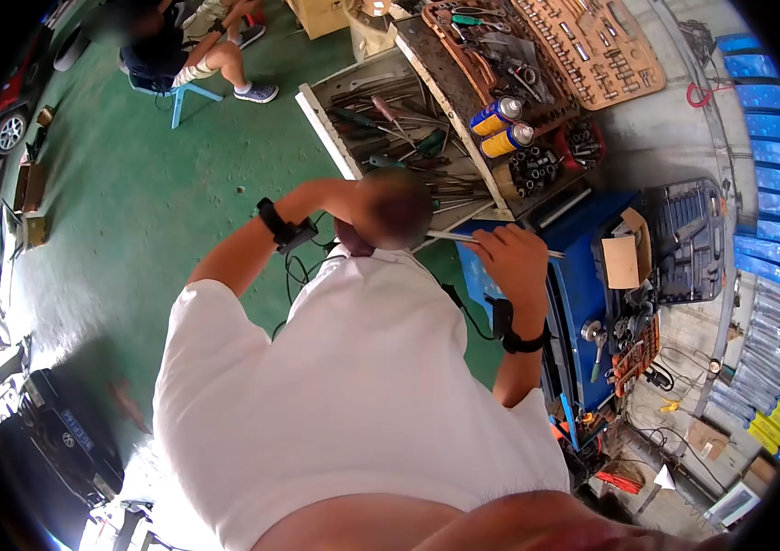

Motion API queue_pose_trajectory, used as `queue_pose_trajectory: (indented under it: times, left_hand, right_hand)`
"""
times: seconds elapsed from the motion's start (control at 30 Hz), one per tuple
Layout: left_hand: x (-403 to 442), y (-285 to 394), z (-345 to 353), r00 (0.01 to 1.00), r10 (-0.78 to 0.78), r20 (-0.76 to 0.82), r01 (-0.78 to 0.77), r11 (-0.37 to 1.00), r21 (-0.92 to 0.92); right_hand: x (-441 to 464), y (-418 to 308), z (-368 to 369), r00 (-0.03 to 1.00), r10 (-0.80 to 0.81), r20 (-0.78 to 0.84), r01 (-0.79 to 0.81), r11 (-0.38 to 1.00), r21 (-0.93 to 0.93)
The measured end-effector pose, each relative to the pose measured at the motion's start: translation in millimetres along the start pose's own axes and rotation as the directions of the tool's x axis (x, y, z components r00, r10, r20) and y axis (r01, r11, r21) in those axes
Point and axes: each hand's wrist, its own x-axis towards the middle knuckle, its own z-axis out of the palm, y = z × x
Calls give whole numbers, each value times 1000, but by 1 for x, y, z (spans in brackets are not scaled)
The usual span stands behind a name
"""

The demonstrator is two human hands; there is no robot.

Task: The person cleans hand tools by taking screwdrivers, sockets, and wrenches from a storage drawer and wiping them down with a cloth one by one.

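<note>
My right hand (511, 255) is closed around a thin silver metal rod (452, 237), with the fingers curled over it. One end of the rod points toward my left hand, and the other sticks out past my knuckles. A round blur covers my left hand (381, 204), so its fingers and anything in them are hidden. Just beyond both hands, an open drawer (327, 130) holds several screwdrivers (390, 118) and long metal tools. Below my right hand is a blue tool cabinet (583, 241).
Two spray cans (505, 140) stand on the bench beside an orange socket tray (583, 46). A dark tool case (686, 241) and an open cardboard box (627, 253) lie right. Far left, a person (165, 55) sits on a blue stool (179, 99) on the green floor (160, 184).
</note>
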Motion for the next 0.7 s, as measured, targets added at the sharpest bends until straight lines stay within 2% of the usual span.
queue_pose_trajectory:
  times: [0.03,0.1,0.13,0.2,0.33,0.37,0.4,0.43,0.47,0.53,0.57,0.6,0.63,0.7]
  left_hand:
    - [-3,-4,0,1000,0,-6,0,1000,-3]
    - [-8,21,-4,967,-59,-248,81,994,77]
    - [-8,23,-4,967,-59,-249,80,994,75]
    - [-7,25,-4,939,125,-321,-71,982,174]
    - [4,29,4,954,153,-259,-94,969,227]
    - [9,27,15,936,243,-254,-99,875,474]
    - [13,26,25,917,330,-225,-89,719,689]
    - [16,25,33,873,434,-221,-100,605,790]
    - [15,20,35,873,435,-221,-100,602,792]
    - [14,10,36,907,353,-231,22,508,861]
    - [12,3,36,907,354,-227,17,508,861]
    - [9,-4,33,864,448,-231,11,441,897]
    - [5,-10,30,811,538,-227,14,371,928]
    - [-4,-14,23,786,581,-211,18,320,947]
  right_hand:
    - [0,0,2,1000,-6,3,6,1000,1]
    - [-4,0,8,982,75,-175,-82,996,-31]
    - [-4,-1,10,982,74,-173,-81,996,-32]
    - [-2,-8,16,967,136,-217,-142,990,-14]
    - [3,-18,33,957,208,-204,-201,978,51]
    - [3,-20,39,956,265,-128,-250,961,121]
    - [4,-22,43,948,315,-50,-301,935,185]
    - [5,-25,45,948,313,-52,-299,936,185]
    - [5,-30,46,941,339,-19,-330,927,177]
    - [5,-34,47,930,366,12,-363,917,165]
    - [4,-36,46,911,413,0,-399,880,258]
    - [4,-38,45,889,459,-7,-427,833,351]
    - [5,-38,42,887,461,-7,-430,833,350]
    - [9,-40,33,843,515,158,-515,685,515]
